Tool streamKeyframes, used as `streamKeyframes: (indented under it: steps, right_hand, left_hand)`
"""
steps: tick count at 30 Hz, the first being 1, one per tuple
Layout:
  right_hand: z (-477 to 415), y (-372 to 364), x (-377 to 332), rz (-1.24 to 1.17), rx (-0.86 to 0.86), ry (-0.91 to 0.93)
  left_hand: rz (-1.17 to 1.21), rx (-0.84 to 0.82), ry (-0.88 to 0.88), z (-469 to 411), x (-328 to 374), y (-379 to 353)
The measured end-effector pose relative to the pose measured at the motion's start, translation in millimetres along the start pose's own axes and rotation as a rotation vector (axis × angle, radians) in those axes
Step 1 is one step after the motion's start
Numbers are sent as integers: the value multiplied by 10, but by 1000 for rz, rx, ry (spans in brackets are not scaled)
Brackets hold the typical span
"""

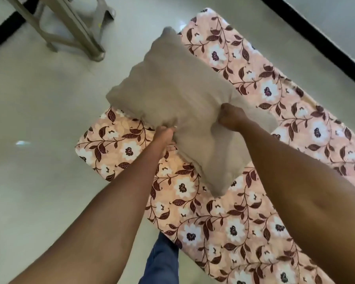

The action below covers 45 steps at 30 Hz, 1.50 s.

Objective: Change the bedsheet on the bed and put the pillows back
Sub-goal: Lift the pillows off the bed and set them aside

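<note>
Glossy pale floor (29, 99) (light glare); plastic chair legs (86, 41); black skirting (316, 34).

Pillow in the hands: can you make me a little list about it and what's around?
held: plain beige fabric pillow, tilted and blurred
left hand: grips its near edge
right hand: grips its right side
under it: pink bedsheet with white flowers, spread flat
around: pale shiny floor; grey plastic stool at the far left

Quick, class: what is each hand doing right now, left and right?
Left hand: closed, gripping the near edge of the beige pillow.
Right hand: closed, gripping the same pillow's edge, further right.
</note>
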State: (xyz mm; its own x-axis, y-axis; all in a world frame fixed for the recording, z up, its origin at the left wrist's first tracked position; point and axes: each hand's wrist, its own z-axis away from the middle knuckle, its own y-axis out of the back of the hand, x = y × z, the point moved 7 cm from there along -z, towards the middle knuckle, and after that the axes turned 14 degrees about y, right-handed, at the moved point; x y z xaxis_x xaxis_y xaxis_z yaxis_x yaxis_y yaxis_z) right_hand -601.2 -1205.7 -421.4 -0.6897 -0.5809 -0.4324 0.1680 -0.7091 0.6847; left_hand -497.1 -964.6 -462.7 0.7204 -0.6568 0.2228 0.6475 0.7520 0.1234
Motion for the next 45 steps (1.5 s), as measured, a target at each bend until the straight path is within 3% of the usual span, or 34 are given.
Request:
streamKeyframes:
  steps: [5, 15, 23, 30, 35, 39, 45]
  right_hand:
    - [680, 13, 206, -153, 48, -85]
    - [2766, 212, 826, -268, 242, -176]
    - [5054, -494, 1864, -348, 362, -260]
    - [7409, -1376, 3079, -342, 392, -412]
    - [8881, -1552, 3774, -392, 521, -570]
    - [9669, -1718, 4298, -447, 638, -649]
    - [10401, -2255, 5139, -507, 635, -752]
  left_hand:
    - [-133, 119, 1, 364, 51, -268]
    - [-381, 62, -238, 1749, -419, -1397]
    - [-608, 9, -372, 2846, -2050, -2432]
    - [-763, -169, -417, 3815, -3797, -3794]
    - [-881, -294, -486, 4621, -4660, -4766]
    - [-1019, -324, -584, 5010, -5222, -5474]
    - [-1268, -323, -622, 5026, -6160, -6509]
